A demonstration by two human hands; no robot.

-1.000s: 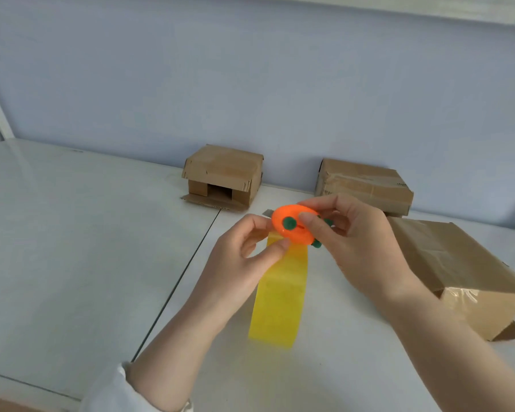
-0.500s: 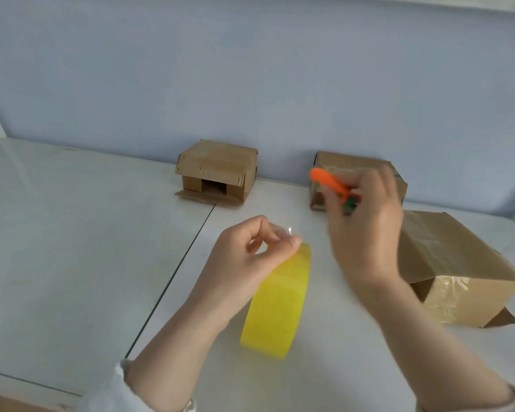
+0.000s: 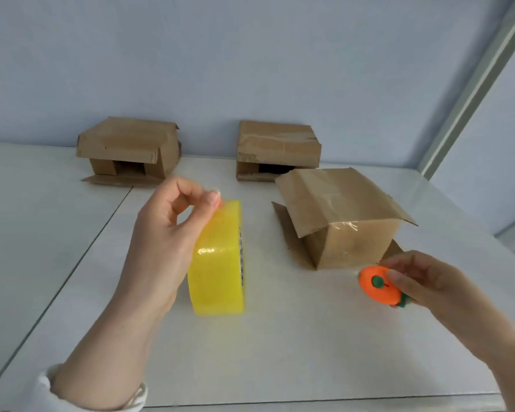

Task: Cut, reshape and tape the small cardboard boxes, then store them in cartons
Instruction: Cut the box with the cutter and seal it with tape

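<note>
Three boxes [image 3: 128,142] [image 3: 278,144] [image 3: 336,200], one tape roll [image 3: 217,257], probable cutter [image 3: 379,288].

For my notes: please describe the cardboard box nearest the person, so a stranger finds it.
On the white table, two low boxes sit by the wall. The third box stands before the right one. Only it shows shiny clear tape on its near face.

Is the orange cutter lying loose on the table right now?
No, the right hand pinches the orange cutter between thumb and fingers, in front of the nearest box.
</note>
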